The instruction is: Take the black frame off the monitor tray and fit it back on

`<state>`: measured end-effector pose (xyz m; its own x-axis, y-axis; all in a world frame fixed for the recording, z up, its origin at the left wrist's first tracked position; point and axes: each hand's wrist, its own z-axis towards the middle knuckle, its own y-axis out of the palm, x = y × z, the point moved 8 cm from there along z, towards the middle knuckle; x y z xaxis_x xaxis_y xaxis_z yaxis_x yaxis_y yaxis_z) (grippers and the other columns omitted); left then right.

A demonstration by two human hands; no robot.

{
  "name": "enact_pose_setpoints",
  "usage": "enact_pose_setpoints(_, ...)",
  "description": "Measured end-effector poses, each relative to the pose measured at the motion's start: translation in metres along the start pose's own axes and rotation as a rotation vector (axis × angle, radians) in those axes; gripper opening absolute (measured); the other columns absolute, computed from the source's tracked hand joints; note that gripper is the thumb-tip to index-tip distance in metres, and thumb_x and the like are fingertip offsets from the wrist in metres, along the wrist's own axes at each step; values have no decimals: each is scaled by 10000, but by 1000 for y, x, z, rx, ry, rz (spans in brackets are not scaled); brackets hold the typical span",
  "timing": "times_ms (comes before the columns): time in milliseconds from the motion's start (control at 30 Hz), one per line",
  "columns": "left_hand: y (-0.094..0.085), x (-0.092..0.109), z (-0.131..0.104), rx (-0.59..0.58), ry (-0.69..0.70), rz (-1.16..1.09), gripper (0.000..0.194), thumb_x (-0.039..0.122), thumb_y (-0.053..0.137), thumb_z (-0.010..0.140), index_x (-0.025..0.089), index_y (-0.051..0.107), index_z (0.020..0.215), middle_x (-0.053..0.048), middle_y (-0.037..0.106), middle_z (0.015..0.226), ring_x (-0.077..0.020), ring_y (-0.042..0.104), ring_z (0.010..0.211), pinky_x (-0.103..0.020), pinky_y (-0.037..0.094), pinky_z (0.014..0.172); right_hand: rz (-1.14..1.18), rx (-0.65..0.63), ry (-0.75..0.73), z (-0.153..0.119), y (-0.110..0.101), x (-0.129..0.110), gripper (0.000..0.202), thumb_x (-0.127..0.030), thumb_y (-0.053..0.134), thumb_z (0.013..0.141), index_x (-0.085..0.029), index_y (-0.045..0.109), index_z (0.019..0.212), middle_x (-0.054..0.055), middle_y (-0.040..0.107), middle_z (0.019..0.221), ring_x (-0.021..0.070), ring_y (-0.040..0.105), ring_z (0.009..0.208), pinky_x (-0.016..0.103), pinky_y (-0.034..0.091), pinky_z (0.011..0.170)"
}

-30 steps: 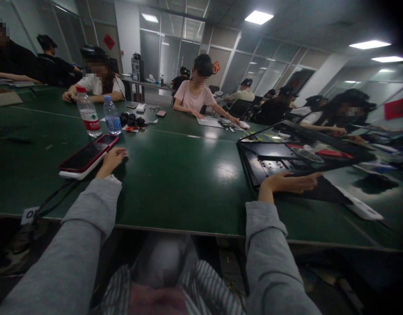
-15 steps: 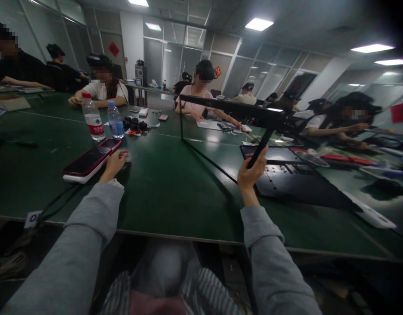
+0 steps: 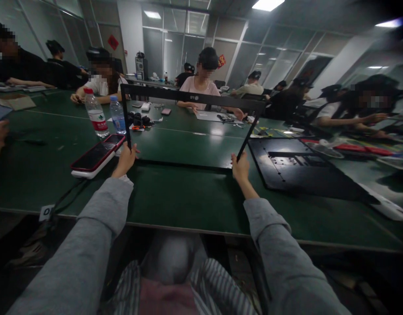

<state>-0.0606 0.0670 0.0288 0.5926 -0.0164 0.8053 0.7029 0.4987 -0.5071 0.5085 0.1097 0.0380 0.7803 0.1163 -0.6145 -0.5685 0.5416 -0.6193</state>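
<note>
A thin black rectangular frame (image 3: 188,97) with a small light logo on its wide bar stands upright over the green table (image 3: 188,197). My left hand (image 3: 125,159) is closed on its left side, low down. On the opposite side, my right hand (image 3: 241,168) grips the thin bar near its lower corner. Through the opening the tabletop shows. To the right of my right hand a large black panel (image 3: 306,175) lies flat, with a recessed middle section and small metal parts.
A red-rimmed phone (image 3: 98,154) rests on a white device (image 3: 90,173) beside my left hand. Two bottles (image 3: 98,118) (image 3: 118,118) stand behind it. A white strip (image 3: 390,208) lies at the right. Across the table a person (image 3: 201,85) works.
The black frame has swung round to face me and moved left. My left hand, empty before, has taken hold of its left side. My right hand has moved slightly left and down.
</note>
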Motion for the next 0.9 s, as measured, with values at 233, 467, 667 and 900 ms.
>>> enact_pose_setpoints(233,-10,-2,0,81,57,257,396,356,544,997,145,691,1297,-195,713,1220,-372,644,1240,-462,451,1114,-63,-111,70,-1,22,14,401,-360,535,953,-120,734,1204,173,757,1062,304,694,1019,428,522,969)
enact_pose_setpoints(467,-3,-11,-3,40,42,405,360,412,640,924,176,813,1134,-223,688,1231,-462,542,1315,-598,430,1132,-215,-175,57,1,27,23,362,-323,571,901,-104,786,1092,177,715,986,313,650,1034,449,501,1016)
enact_pose_setpoints(667,1,-18,0,-21,1,482,420,442,655,923,148,814,1177,-248,622,1383,-503,485,1363,-639,414,1137,-285,-219,72,3,33,31,353,-330,581,905,-104,789,1078,176,700,999,300,625,1093,432,481,1053)
enact_pose_setpoints(900,1,-19,3,-33,-17,420,368,449,718,864,199,833,1110,-221,613,1357,-504,471,1347,-651,403,1141,-227,-205,82,5,35,38,389,-315,638,851,-122,792,1152,153,692,1032,291,633,1071,463,478,1073)
